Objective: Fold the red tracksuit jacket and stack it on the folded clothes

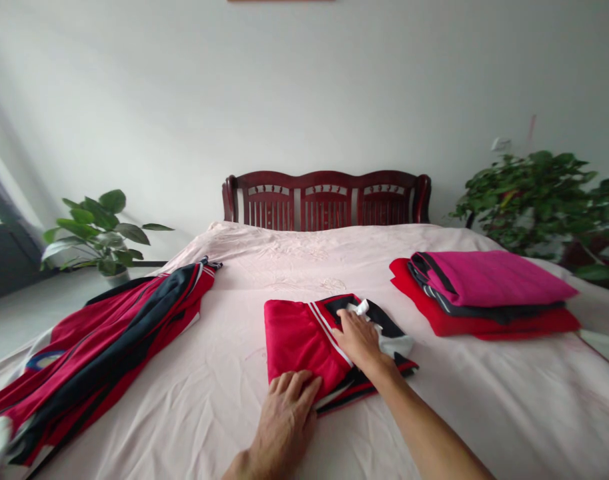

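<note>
A partly folded red, black and white jacket (297,333) lies in the middle of the bed, with white stripes across it and a bit of white fabric at its top right. My left hand (287,417) rests on its lower left edge, fingers laid over the red cloth. Further up and to the right, my right hand (359,337) has its fingers bent into the black and white part beside the stripes. Its fingertips are partly hidden by the cloth and the hand itself.
To the right sits a stack of folded clothes (514,280), magenta over dark over red. An unfolded red and navy jacket (109,340) stretches along the left. The pink bedsheet (224,373) is wrinkled. Beyond are a wooden headboard (327,200) and potted plants (101,230) at the sides.
</note>
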A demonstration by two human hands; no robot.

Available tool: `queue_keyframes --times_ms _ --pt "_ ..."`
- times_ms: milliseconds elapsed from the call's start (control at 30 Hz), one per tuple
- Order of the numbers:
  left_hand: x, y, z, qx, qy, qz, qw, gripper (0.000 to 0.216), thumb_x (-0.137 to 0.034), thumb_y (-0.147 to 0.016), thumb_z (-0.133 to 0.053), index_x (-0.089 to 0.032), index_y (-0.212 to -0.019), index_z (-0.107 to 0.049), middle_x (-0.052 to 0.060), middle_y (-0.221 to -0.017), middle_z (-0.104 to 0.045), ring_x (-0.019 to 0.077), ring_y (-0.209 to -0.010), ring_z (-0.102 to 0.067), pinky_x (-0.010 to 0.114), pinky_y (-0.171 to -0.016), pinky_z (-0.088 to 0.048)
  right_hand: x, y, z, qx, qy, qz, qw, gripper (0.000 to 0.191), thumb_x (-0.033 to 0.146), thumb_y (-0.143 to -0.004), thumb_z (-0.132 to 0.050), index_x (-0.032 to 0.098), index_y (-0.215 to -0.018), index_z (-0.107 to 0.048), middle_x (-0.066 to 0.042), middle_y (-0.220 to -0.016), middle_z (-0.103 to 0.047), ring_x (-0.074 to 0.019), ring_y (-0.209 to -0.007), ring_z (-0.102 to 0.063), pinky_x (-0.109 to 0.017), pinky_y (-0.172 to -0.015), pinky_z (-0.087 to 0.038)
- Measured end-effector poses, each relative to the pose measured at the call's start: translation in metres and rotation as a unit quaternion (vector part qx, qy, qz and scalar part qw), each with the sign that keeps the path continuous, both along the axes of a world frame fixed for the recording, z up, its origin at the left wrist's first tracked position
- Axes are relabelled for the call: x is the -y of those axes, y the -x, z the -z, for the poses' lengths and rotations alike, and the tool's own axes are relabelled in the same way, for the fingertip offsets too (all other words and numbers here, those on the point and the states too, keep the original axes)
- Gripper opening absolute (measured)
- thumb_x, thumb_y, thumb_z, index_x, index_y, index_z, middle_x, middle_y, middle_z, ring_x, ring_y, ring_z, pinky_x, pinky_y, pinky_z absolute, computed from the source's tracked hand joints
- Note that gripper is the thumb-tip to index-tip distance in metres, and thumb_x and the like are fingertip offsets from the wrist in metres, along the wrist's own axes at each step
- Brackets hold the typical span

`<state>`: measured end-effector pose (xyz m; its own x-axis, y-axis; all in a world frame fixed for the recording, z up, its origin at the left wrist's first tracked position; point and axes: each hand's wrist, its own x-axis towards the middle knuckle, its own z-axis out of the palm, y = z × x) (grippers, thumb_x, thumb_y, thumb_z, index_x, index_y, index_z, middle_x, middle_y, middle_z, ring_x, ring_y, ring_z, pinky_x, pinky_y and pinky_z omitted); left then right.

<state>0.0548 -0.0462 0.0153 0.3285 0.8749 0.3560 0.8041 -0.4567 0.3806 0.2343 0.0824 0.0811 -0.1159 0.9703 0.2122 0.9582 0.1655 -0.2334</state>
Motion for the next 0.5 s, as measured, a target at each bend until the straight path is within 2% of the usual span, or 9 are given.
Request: queue_keyframes --times_ms 67,133,233,300,333,400,433,500 --pt "0.001 0.001 -0.002 -0.007 0.009 0.019 1.000 0.060 -0.019 -0.085 -0.064 -0.034 -0.143 -0.054 0.003 -0.142 -0.060 0.0274 -0.123 -0.054 0.046 -0.108 -0.044 0.006 0.011 -0.002 0.001 -0.103 -0.078 0.992 0.043 0.024 -0.093 -0.053 0.015 -0.135 -0.056 -0.016 -0.134 -0.063 -0.0284 -0.128 -0.055 -0.041 -0.108 -0.040" --pt "0.001 0.003 -0.002 -0.002 0.020 0.042 0.999 0.054 -0.026 -0.088 -0.065 -0.033 -0.140 -0.057 0.004 -0.142 -0.061 0.0287 -0.123 -0.055 0.048 -0.107 -0.045 0.012 0.022 0.002 -0.007 -0.142 -0.156 0.978 0.051 0.027 -0.095 -0.052 0.016 -0.145 -0.050 -0.015 -0.148 -0.054 -0.0275 -0.140 -0.044 -0.043 -0.118 -0.031" --pt "-0.005 0.011 0.002 0.086 0.025 0.047 0.995 0.038 -0.029 -0.094 -0.056 -0.031 -0.131 -0.066 0.006 -0.137 -0.065 0.0277 -0.124 -0.057 0.049 -0.108 -0.045 0.015 0.029 0.021 0.006 -0.067 -0.194 0.979 0.058 0.035 -0.096 -0.053 0.019 -0.151 -0.044 -0.014 -0.159 -0.040 -0.0290 -0.149 -0.032 -0.051 -0.122 -0.024" --pt "-0.013 0.021 0.004 0.207 0.009 -0.024 0.978 0.039 -0.030 -0.094 -0.055 -0.028 -0.131 -0.065 0.009 -0.139 -0.063 0.0279 -0.130 -0.054 0.051 -0.113 -0.041 0.013 0.027 0.036 0.012 -0.013 -0.185 0.983 0.061 0.037 -0.096 -0.053 0.021 -0.153 -0.041 -0.014 -0.162 -0.034 -0.0285 -0.150 -0.030 -0.052 -0.122 -0.024" --pt "-0.018 0.026 0.004 0.279 0.012 -0.078 0.957 0.043 -0.031 -0.092 -0.058 -0.025 -0.134 -0.063 0.012 -0.141 -0.061 0.0291 -0.132 -0.053 0.051 -0.114 -0.040 0.012 0.025 0.042 0.008 0.002 -0.178 0.984 0.062 0.037 -0.096 -0.052 0.022 -0.155 -0.039 -0.013 -0.163 -0.032 -0.0279 -0.150 -0.030 -0.052 -0.122 -0.024" --pt "-0.027 0.036 -0.001 0.427 0.074 -0.179 0.883 0.059 -0.034 -0.086 -0.067 -0.017 -0.141 -0.054 0.018 -0.142 -0.058 0.0323 -0.130 -0.056 0.051 -0.110 -0.045 0.009 0.021 0.048 -0.008 0.010 -0.172 0.985 0.064 0.038 -0.096 -0.050 0.023 -0.156 -0.035 -0.011 -0.164 -0.030 -0.0264 -0.151 -0.028 -0.050 -0.122 -0.023" --pt "-0.032 0.039 -0.006 0.492 0.129 -0.207 0.836 0.067 -0.035 -0.083 -0.071 -0.015 -0.143 -0.051 0.020 -0.140 -0.060 0.0329 -0.125 -0.061 0.048 -0.105 -0.050 0.007 0.019 0.049 -0.018 0.012 -0.171 0.985 0.064 0.038 -0.097 -0.050 0.023 -0.157 -0.034 -0.010 -0.164 -0.031 -0.0260 -0.151 -0.028 -0.050 -0.123 -0.023" --pt "-0.038 0.040 -0.018 0.577 0.247 -0.209 0.750 0.070 -0.038 -0.080 -0.076 -0.014 -0.141 -0.052 0.020 -0.129 -0.068 0.0315 -0.111 -0.070 0.042 -0.091 -0.058 0.006 0.018 0.049 -0.035 0.015 -0.170 0.985 0.064 0.038 -0.097 -0.049 0.021 -0.157 -0.034 -0.010 -0.163 -0.033 -0.0259 -0.151 -0.029 -0.048 -0.123 -0.023"
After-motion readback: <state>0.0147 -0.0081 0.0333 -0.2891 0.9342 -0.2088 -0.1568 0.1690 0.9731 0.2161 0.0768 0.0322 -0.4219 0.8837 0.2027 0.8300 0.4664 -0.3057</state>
